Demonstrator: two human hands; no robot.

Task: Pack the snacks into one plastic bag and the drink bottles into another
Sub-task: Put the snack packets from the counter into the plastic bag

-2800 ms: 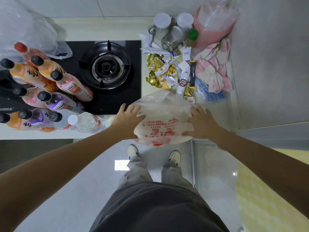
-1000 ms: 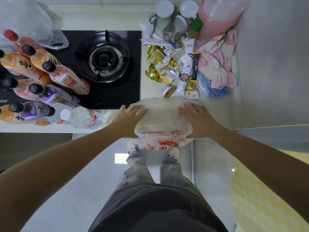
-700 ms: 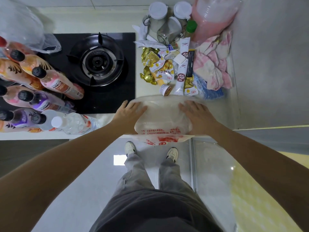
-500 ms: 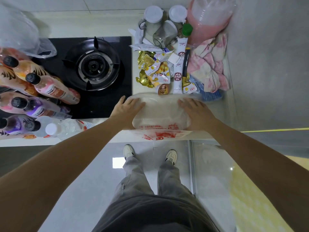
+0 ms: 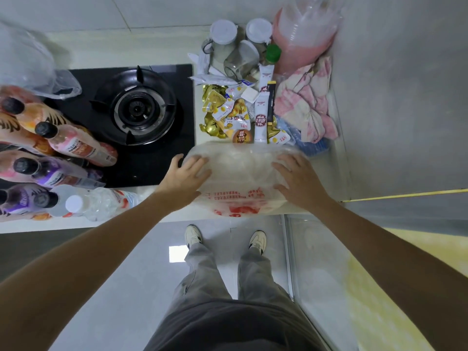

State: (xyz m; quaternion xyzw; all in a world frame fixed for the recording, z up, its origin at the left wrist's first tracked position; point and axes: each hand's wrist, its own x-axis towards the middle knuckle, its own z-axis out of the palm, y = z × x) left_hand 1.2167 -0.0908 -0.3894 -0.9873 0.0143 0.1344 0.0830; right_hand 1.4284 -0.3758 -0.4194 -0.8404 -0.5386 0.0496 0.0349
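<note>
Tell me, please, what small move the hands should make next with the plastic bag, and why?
Probably pinch the plastic bag at its far edge and pull the mouth open. Both the left hand and right hand lie flat and spread on it, the bag looks flattened on the counter, and the snack packets sit unpacked just beyond it.

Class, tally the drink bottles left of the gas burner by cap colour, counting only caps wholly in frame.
Black-capped plastic drink bottles: 4
White-capped clear plastic bottle: 1
Total: 5
</note>
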